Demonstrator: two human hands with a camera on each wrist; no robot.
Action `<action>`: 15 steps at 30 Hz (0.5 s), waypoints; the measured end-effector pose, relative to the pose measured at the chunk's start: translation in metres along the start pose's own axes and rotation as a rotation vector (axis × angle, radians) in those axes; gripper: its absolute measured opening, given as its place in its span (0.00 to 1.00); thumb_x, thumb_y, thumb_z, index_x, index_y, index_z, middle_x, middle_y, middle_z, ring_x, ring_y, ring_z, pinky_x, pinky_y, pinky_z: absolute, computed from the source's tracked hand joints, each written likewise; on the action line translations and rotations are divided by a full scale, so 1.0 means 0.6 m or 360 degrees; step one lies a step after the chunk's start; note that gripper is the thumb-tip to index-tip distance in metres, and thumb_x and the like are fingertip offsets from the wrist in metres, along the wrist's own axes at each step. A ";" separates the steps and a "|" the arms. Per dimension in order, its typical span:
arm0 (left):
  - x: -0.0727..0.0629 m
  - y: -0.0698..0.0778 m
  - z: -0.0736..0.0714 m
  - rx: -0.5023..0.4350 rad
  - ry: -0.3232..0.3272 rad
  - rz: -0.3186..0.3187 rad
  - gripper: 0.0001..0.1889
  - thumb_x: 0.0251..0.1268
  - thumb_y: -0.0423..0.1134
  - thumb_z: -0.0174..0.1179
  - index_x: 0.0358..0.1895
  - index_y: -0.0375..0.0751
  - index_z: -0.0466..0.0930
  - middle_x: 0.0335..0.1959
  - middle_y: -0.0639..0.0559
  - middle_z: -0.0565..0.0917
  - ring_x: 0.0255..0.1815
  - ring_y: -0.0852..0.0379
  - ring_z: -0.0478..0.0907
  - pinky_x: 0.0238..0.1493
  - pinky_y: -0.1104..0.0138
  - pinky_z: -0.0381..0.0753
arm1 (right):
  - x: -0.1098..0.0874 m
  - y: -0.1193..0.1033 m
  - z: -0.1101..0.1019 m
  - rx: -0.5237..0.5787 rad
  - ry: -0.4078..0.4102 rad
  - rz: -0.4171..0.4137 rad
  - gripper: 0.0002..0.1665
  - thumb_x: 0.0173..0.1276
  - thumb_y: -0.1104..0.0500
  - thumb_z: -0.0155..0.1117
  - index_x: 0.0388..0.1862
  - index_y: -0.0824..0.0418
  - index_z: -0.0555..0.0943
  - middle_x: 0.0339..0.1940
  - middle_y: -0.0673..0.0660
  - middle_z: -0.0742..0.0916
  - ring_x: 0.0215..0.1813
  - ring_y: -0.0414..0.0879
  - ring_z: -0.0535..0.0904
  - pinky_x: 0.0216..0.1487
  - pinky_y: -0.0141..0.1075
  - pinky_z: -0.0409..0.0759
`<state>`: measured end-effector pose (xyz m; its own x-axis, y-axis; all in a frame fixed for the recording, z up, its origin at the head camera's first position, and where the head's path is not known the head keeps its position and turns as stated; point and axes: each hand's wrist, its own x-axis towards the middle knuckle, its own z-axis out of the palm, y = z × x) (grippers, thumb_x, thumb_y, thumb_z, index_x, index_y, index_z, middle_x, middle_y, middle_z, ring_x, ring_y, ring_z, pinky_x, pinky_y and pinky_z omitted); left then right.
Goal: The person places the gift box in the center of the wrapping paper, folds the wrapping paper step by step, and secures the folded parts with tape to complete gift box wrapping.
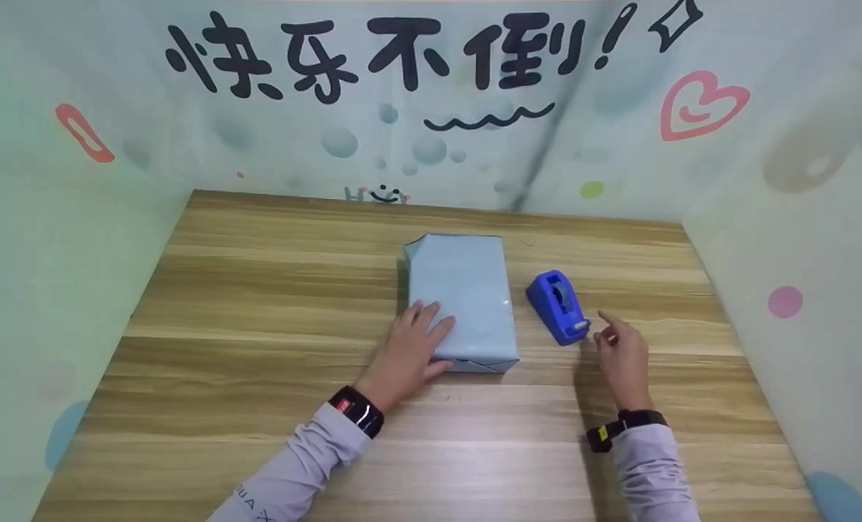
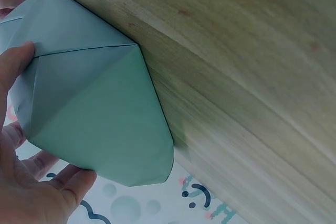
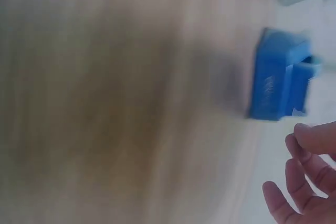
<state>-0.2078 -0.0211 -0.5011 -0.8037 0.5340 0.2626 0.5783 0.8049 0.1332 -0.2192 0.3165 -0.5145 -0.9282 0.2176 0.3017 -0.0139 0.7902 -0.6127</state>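
Note:
A box wrapped in pale blue paper (image 1: pixel 463 290) lies on the wooden table, its folded end (image 2: pixel 100 103) showing in the left wrist view. My left hand (image 1: pixel 405 348) rests on its near left corner, fingers spread over the top and thumb at the near end. Just right of the box stands a blue tape dispenser (image 1: pixel 557 308), a clear roll inside. Beside its cutter end is my right hand (image 1: pixel 624 359), thumb and forefinger brought together, the other fingers loosely bent. A small pale tape end (image 3: pixel 298 113) shows at the cutter; I cannot tell whether the fingertips pinch any tape.
The wooden table (image 1: pixel 242 326) is bounded by a printed back wall (image 1: pixel 286 138) and side walls (image 1: pixel 793 239). The dispenser stands between the box and my right hand. The right wrist view is blurred.

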 end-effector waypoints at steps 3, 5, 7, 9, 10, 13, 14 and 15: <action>0.000 -0.002 0.002 0.0003 0.0016 0.0014 0.33 0.58 0.59 0.57 0.64 0.46 0.66 0.65 0.41 0.67 0.66 0.39 0.63 0.64 0.48 0.66 | -0.011 -0.040 0.000 0.0146 -0.0023 -0.0071 0.27 0.59 0.73 0.61 0.59 0.68 0.72 0.30 0.64 0.83 0.29 0.46 0.74 0.29 0.27 0.71; 0.001 -0.003 0.002 0.0003 0.0023 0.0018 0.33 0.58 0.59 0.57 0.64 0.46 0.66 0.64 0.42 0.67 0.66 0.39 0.63 0.64 0.48 0.67 | -0.020 -0.075 0.005 0.0264 -0.0076 -0.0257 0.30 0.58 0.73 0.62 0.61 0.67 0.70 0.31 0.63 0.83 0.30 0.43 0.75 0.31 0.27 0.74; 0.000 -0.004 0.003 -0.0010 0.0032 0.0020 0.33 0.57 0.59 0.57 0.64 0.46 0.66 0.64 0.41 0.68 0.65 0.39 0.63 0.63 0.48 0.67 | -0.031 -0.109 0.014 0.0358 -0.0177 -0.0514 0.34 0.56 0.74 0.63 0.63 0.67 0.67 0.31 0.60 0.83 0.32 0.42 0.76 0.35 0.29 0.77; 0.000 -0.004 0.003 -0.0013 0.0050 0.0026 0.33 0.57 0.59 0.58 0.63 0.46 0.66 0.64 0.41 0.68 0.65 0.39 0.64 0.63 0.48 0.67 | -0.044 -0.143 0.023 0.0395 -0.0304 -0.0770 0.38 0.54 0.74 0.65 0.65 0.67 0.66 0.31 0.57 0.83 0.34 0.42 0.78 0.39 0.33 0.79; 0.000 -0.004 0.003 -0.0013 0.0063 0.0032 0.33 0.57 0.59 0.58 0.63 0.46 0.67 0.64 0.41 0.68 0.65 0.39 0.64 0.63 0.48 0.68 | -0.051 -0.158 0.029 0.0375 -0.0365 -0.0889 0.39 0.53 0.73 0.66 0.66 0.66 0.65 0.31 0.55 0.83 0.35 0.43 0.78 0.40 0.34 0.80; -0.001 -0.004 0.003 0.0007 0.0098 0.0044 0.32 0.57 0.58 0.59 0.62 0.46 0.67 0.63 0.41 0.69 0.65 0.40 0.65 0.62 0.48 0.69 | -0.071 -0.191 0.046 0.0194 -0.0478 -0.1138 0.42 0.53 0.70 0.68 0.68 0.63 0.64 0.31 0.51 0.82 0.36 0.43 0.76 0.41 0.36 0.78; -0.001 -0.003 0.003 0.0014 0.0101 0.0042 0.32 0.57 0.58 0.59 0.62 0.46 0.68 0.64 0.42 0.69 0.65 0.40 0.65 0.62 0.49 0.69 | -0.076 -0.199 0.051 0.0112 -0.0496 -0.1192 0.43 0.53 0.68 0.69 0.68 0.61 0.64 0.31 0.51 0.82 0.36 0.43 0.76 0.41 0.36 0.77; 0.000 -0.003 0.003 0.0018 0.0103 0.0042 0.32 0.57 0.58 0.59 0.62 0.46 0.68 0.63 0.42 0.69 0.65 0.40 0.65 0.62 0.49 0.69 | -0.080 -0.204 0.057 0.0025 -0.0505 -0.1241 0.43 0.53 0.67 0.69 0.68 0.61 0.63 0.30 0.50 0.81 0.35 0.43 0.75 0.40 0.36 0.75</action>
<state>-0.2089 -0.0222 -0.5033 -0.7773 0.5375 0.3270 0.5972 0.7938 0.1149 -0.1859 0.1898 -0.4791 -0.7110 -0.5606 0.4245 -0.6975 0.6388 -0.3247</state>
